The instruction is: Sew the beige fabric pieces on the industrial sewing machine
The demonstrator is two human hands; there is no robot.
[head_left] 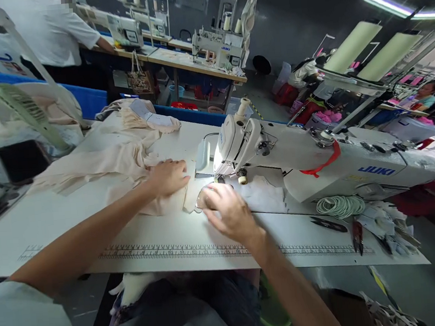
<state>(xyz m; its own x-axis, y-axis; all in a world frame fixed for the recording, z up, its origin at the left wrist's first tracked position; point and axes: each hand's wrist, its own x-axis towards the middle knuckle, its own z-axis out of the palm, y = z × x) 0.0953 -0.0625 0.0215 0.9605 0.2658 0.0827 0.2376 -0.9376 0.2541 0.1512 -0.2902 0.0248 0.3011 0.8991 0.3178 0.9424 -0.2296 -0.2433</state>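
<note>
Fabric (127, 160), pale, thin and limp, lies mid-tabletop (56, 221); left hand (169, 177) presses it flat, fingers spread, right hand (226, 210) pinches its edge at the sewing machine (277, 153)

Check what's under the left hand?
The left hand lies flat on beige fabric spread over the white table, beside the sewing machine. The right hand presses the same piece near the needle. Whatever lies beneath the fabric is covered.
</note>
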